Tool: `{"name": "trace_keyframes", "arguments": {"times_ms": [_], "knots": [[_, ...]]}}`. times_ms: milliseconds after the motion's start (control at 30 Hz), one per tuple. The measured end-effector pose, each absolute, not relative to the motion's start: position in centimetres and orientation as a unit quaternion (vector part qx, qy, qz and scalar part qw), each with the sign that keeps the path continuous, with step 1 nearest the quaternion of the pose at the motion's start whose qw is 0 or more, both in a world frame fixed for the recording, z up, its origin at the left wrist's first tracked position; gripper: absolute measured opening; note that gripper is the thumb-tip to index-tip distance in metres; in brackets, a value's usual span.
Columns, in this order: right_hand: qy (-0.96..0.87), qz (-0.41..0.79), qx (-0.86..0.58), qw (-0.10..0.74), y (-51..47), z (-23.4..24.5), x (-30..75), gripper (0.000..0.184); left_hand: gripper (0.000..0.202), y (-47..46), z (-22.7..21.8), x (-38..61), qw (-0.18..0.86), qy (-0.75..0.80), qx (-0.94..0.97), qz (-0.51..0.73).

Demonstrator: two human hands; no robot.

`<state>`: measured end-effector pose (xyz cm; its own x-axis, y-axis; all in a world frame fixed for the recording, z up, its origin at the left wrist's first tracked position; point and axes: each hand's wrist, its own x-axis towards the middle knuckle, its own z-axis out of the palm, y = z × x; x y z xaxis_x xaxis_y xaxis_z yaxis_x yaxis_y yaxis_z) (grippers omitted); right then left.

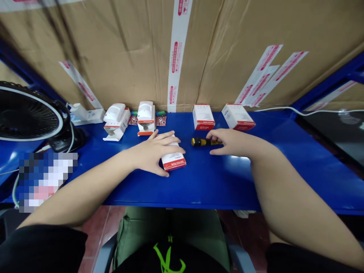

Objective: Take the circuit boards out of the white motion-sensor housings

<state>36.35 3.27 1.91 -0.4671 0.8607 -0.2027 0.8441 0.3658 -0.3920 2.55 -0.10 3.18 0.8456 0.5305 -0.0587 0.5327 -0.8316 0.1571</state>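
A small white and red box (pixel 174 161) (the word DETECTOR is printed on its near end) is covered by the left hand (pixel 152 152) on the blue table (pixel 199 182). The fingers are laid flat and slightly spread over its top, and the thumb is set against its near side. They are not curled round it, so the box is left showing at 4 o'clock from the palm.

A yellow and black screwdriver (pixel 202 142) is lain at 9 o'clock from the right hand (pixel 231 143), its right end tucked under the outstretched fingertips. The thumb is held apart below the tool, so the hand is loosely open and nothing is pinched.

At 12 o'clock from the left hand, two white detectors (pixel 146 113) are stood on their boxes, with small circuit boards (pixel 160 121) between and beside them. At 12 o'clock from the right hand, two closed boxes (pixel 203 116) are placed against the cardboard wall (pixel 127 57). A black fan (pixel 28 113) is seen at 9 o'clock.
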Motion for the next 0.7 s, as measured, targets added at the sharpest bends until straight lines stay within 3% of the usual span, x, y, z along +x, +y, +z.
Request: {"name": "trace_keyframes", "arguments": {"times_ms": [100, 267, 333, 467, 700], "knots": [[-0.841, 0.194, -0.497, 0.090, 3.4, 1.8, 36.3, 0.053, 0.094, 0.2, 2.2, 2.4, 0.058, 0.343, 0.937, 0.016], [-0.886, 0.139, -0.353, 0.268, 2.3, 1.7, 33.9, 0.028, 0.096, -0.8, 1.4, 2.4, 0.004, 0.416, 0.909, 0.011], [-0.899, 0.164, -0.285, 0.291, 1.3, 1.2, 32.3, 0.028, 0.094, -0.7, 1.1, 2.4, -0.008, 0.432, 0.901, 0.033], [-0.910, 0.156, -0.225, 0.313, -0.1, -0.3, 29.5, 0.044, 0.099, 0.1, 0.2, 2.2, -0.025, 0.421, 0.895, 0.146], [-0.903, 0.114, -0.205, 0.359, 0.3, -1.7, 27.9, 0.031, 0.105, 0.8, -1.2, 2.2, -0.048, 0.345, 0.919, 0.184]]}}
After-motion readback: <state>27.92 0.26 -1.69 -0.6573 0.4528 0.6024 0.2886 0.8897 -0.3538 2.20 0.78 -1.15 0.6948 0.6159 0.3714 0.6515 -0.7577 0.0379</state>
